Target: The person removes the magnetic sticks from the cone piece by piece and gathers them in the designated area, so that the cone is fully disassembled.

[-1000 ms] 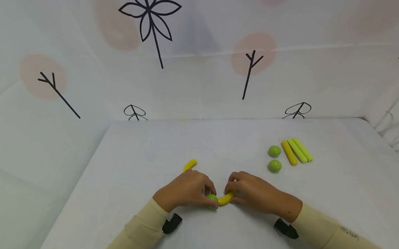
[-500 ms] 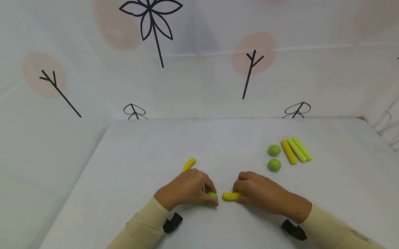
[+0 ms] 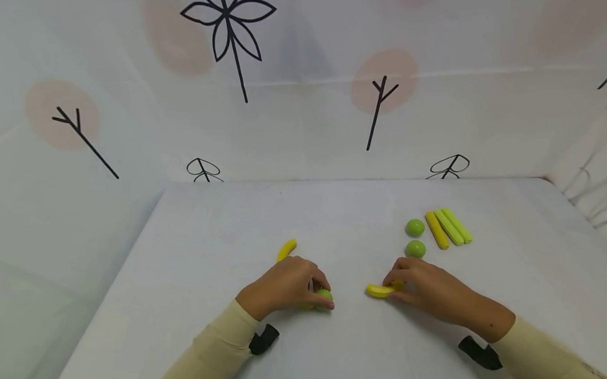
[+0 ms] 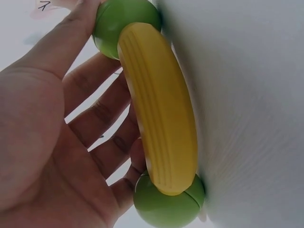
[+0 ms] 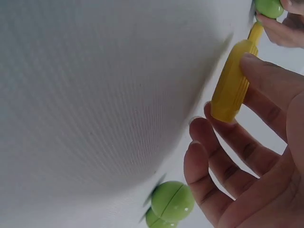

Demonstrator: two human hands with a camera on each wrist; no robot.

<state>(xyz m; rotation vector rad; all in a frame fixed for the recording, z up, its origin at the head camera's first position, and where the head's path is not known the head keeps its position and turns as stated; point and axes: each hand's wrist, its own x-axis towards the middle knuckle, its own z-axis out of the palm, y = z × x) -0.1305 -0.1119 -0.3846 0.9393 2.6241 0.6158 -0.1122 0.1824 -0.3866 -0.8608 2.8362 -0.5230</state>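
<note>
My left hand (image 3: 284, 288) pinches a green ball (image 4: 116, 21) between thumb and fingers. In the left wrist view a yellow curved rod (image 4: 161, 109) runs from that ball to a second green ball (image 4: 168, 202) near the little finger. Past the left knuckles, another yellow curved piece (image 3: 286, 249) shows in the head view, partly hidden by the hand. My right hand (image 3: 429, 290) pinches a separate yellow curved rod (image 3: 378, 291) by one end, low over the white table. Its free end points left toward the ball, with a gap between them.
Two loose green balls, a farther one (image 3: 415, 227) and a nearer one (image 3: 416, 249), lie beyond my right hand. Beside them are a straight yellow stick (image 3: 437, 230) and two yellow-green sticks (image 3: 453, 226). A patterned white cloth (image 3: 296, 126) rises behind the table.
My right hand has moved right with the yellow curved rod, drawing it away from the green ball it met a second ago. The left hand stays almost in place.
</note>
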